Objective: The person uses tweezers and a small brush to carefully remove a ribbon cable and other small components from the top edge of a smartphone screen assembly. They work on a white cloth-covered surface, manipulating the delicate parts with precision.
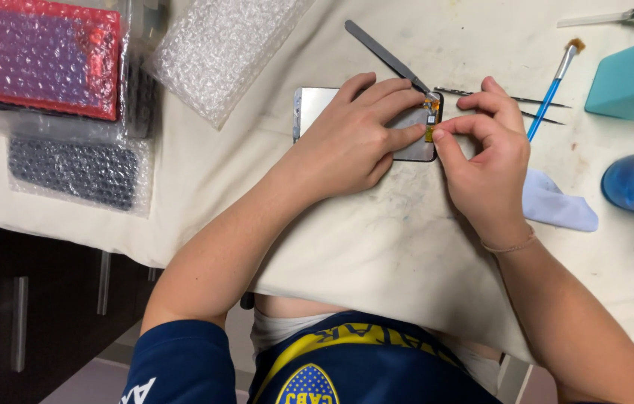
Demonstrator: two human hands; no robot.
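Head view: bubble-wrapped parts [78, 168] are seen far left; the phone screen panel [317, 105] is held flat on the cloth-covered table [377, 247] under the spread left hand [354, 138]. The orange flex connector [431, 112] at its right edge is pinched by the right hand [485, 161]. Steady downward pressure and small fingertip motions are advised; the blue brush [552, 90] lies further right.
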